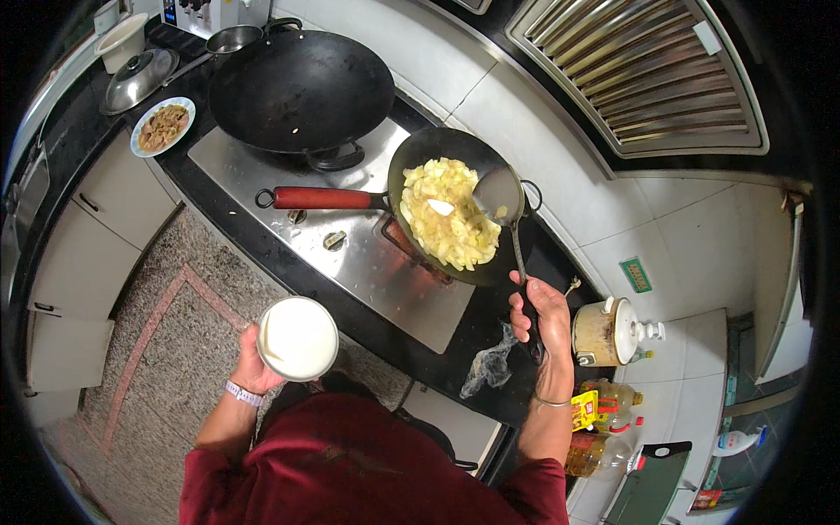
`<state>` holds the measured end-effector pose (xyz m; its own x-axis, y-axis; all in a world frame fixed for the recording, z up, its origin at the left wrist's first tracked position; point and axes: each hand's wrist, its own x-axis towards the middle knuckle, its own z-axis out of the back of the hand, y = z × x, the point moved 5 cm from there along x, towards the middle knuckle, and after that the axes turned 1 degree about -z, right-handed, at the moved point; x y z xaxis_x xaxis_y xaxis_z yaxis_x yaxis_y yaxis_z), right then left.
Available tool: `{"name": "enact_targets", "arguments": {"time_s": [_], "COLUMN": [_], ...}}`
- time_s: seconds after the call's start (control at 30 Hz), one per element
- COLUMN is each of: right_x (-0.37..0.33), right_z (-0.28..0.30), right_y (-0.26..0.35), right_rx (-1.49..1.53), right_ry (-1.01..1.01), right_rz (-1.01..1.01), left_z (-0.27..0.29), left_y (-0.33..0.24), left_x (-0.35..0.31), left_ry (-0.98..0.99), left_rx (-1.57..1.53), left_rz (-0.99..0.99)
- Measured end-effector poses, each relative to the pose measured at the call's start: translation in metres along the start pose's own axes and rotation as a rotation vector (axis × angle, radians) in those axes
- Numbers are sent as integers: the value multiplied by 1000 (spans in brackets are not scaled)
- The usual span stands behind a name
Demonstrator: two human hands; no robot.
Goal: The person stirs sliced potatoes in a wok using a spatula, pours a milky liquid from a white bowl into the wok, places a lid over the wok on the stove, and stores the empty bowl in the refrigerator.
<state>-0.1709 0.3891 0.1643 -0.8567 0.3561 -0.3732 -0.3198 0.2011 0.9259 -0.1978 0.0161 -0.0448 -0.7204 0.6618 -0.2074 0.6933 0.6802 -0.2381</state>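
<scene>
head view: left hand (254, 362) clasping white bowl (336, 339); right hand (547, 311) wrapped round ladle (519, 252), pan (427, 149) beyond.

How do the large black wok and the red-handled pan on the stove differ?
Size: the wok is wider than the pan.
Handles: the wok shows short dark loop handles, while the pan has a long red handle as well as a small loop.
Contents: the pan holds a heap of pale yellow pieces and a ladle; the wok shows only tiny pale bits.
Shared: both are round, dark inside and open.
</scene>
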Motion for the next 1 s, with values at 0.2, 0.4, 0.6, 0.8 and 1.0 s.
{"name": "enact_targets", "arguments": {"time_s": [0.2, 0.4, 0.6, 0.8, 1.0], "right_x": [-23, -47, -55, -74, -117], "right_z": [-20, -38, -56, -83, -130], "right_y": [1, 17, 25, 24, -1], "right_rx": [268, 403, 150, -147, -210], "right_ry": [88, 317, 269, 164, 243], "right_rz": [153, 263, 295, 416, 249], "left_z": [-10, -25, -24, -24, -18], "left_y": [-3, -9, -16, -27, -40], "left_x": [3, -1, -17, -27, -29], "left_ry": [77, 115, 180, 140, 38], "left_rx": [-20, -56, -131, -81, -29], "left_rz": [19, -37, -27, -129, -237]}}
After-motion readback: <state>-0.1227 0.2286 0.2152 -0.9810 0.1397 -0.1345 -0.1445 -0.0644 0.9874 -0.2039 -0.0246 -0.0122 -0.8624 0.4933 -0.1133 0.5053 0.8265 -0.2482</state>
